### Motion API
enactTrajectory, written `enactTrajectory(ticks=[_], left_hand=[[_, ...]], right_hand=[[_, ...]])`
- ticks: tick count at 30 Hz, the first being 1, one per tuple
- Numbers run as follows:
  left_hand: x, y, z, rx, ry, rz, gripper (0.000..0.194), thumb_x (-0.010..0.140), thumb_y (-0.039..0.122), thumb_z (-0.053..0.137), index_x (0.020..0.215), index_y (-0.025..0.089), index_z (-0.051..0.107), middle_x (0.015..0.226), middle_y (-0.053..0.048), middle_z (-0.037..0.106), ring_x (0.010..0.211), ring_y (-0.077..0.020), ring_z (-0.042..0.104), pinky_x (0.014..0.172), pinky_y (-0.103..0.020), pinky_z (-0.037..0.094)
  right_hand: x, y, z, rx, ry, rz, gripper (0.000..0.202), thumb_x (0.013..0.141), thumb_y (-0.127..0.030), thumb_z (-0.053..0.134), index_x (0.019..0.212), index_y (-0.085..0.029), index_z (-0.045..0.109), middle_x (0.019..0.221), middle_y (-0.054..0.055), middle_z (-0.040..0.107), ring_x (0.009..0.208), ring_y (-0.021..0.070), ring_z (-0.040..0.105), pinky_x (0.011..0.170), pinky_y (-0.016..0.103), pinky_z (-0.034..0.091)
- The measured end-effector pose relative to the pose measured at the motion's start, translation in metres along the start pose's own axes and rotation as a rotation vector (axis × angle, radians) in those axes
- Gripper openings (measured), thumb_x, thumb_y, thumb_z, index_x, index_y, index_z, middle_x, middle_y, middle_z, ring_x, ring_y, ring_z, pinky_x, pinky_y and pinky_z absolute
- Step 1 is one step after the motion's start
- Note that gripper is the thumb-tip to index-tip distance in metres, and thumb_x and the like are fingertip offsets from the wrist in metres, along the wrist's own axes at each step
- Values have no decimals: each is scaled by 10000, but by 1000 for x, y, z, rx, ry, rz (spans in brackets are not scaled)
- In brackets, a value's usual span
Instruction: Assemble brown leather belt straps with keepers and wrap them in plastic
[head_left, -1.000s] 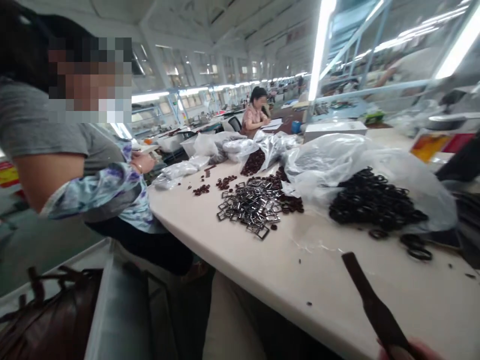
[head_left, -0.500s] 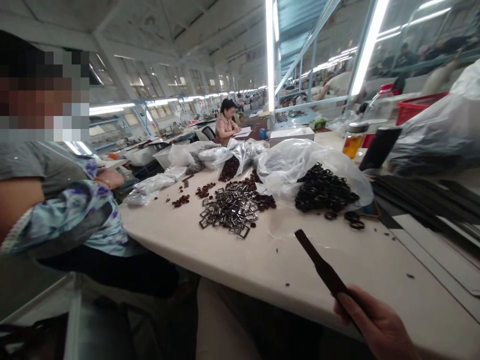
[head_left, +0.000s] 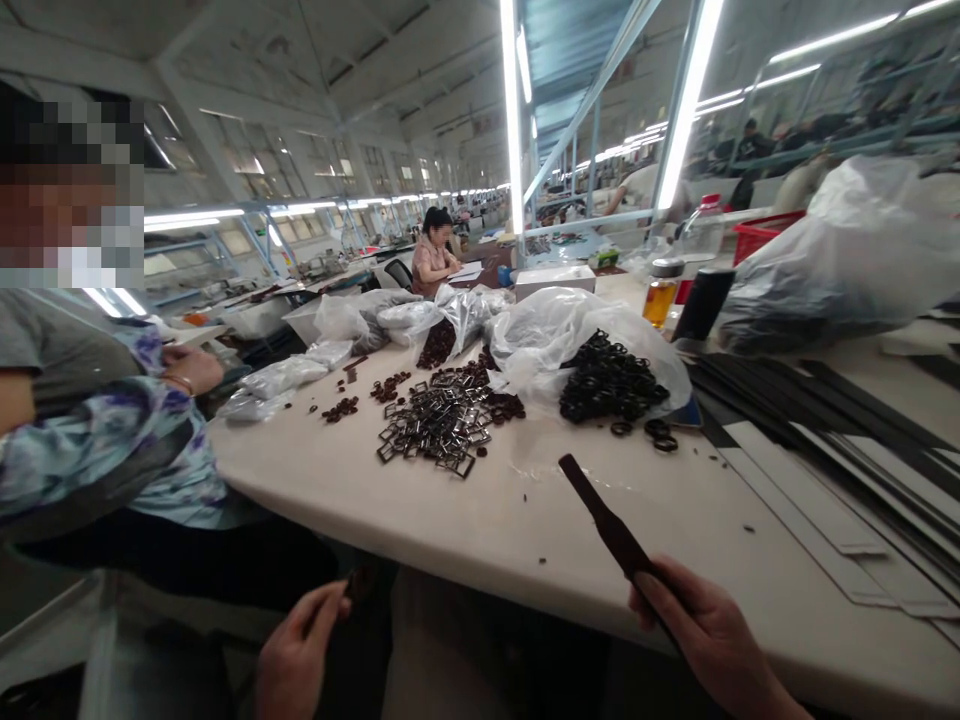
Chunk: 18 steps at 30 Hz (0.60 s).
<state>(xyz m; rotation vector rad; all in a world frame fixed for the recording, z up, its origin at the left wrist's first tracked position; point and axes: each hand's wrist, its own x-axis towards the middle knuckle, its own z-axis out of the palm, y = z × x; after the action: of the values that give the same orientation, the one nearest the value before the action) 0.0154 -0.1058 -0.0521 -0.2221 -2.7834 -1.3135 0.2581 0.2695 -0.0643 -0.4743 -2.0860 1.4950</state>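
Note:
My right hand [head_left: 701, 620] is closed around a dark brown strap [head_left: 604, 510], gripping it near its narrower part. The strap's wide, rounded end points up and away over the table. At the lower left, below the table edge, my left hand [head_left: 300, 640] is closed in a pinch. A small dark thing [head_left: 360, 583] shows at its fingertips, too dim to name. Ahead on the table lies a heap of metal buckles [head_left: 435, 420], with small brown loops [head_left: 341, 408] beside it. Black rings [head_left: 611, 375] spill from a clear plastic bag [head_left: 525, 325] to the right.
Black strips [head_left: 780, 400] and pale strips [head_left: 810, 510] lie along the table's right side. A dark bottle [head_left: 703, 305] and a jar of amber liquid [head_left: 661, 295] stand behind. A co-worker [head_left: 105, 420] sits close on the left; another person [head_left: 433, 262] sits farther back.
My left hand has come into view at the lower left, pinching something dark. My right hand still holds the strap. The whole view has shifted, so the table things appear farther left.

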Motion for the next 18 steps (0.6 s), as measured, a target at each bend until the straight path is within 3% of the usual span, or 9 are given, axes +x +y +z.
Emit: enactTrajectory(ticks=[2,5,7,9,11,12,14,16,18], left_hand=[[41,46,45,-87,-103,223,371,783,594,607,778,243,728,701,-13,731,700,-235,699,717,-336,562],[98,123,117,14,-176,599,365,859,516,567,703,206,681,673,-19,696,652,-177,649,647,-276,503],[124,166,161,58,-250,677,352,858,473,614,644,197,657,622,-10,662,589,-155,605,612,-267,472],[136,198,198,80,-352,751,308,858,429,656,656,199,685,676,-21,695,648,-163,632,692,-278,496],[129,218,227,77,-502,874,225,868,420,676,852,211,758,943,-52,765,886,-195,689,882,-301,505],[120,225,238,82,-592,963,283,879,441,673,1025,213,758,1146,-76,742,1063,-218,669,995,-325,471],[94,233,255,131,-779,1149,568,903,519,633,1368,195,595,1489,-126,532,1368,-260,489,1166,-400,337],[64,236,264,226,-930,1285,783,905,619,575,1521,169,399,1611,-159,339,1496,-285,300,1229,-479,212],[39,236,268,300,-1025,1340,868,884,691,538,1555,182,329,1628,-153,302,1519,-290,244,1245,-510,142]], right_hand=[[-2,2,2,-8,16,-34,433,1017,-545,557,777,-206,680,614,1,619,548,164,586,555,222,473],[-6,6,4,-17,33,-85,367,1039,-467,548,807,-211,671,638,-13,622,560,153,595,552,211,466],[-9,7,5,-36,50,-120,311,1047,-411,549,834,-215,664,656,-22,625,570,147,604,555,206,465],[-13,7,5,-61,66,-164,257,1055,-361,535,885,-217,662,671,-28,628,571,144,607,554,209,464],[-15,5,5,-95,68,-219,212,1056,-318,522,927,-220,659,682,-30,631,573,145,609,558,219,459],[-15,3,4,-113,69,-244,193,1054,-298,517,941,-223,655,687,-31,633,579,148,611,573,227,459],[-15,-1,3,-148,69,-276,165,1046,-267,514,953,-227,644,700,-31,637,601,155,617,610,244,455],[-13,-6,2,-169,67,-282,157,1045,-244,503,954,-228,630,705,-31,633,613,156,613,631,252,446],[-12,-10,1,-177,54,-287,163,1050,-234,489,952,-228,619,717,-30,629,625,155,607,633,251,437]])
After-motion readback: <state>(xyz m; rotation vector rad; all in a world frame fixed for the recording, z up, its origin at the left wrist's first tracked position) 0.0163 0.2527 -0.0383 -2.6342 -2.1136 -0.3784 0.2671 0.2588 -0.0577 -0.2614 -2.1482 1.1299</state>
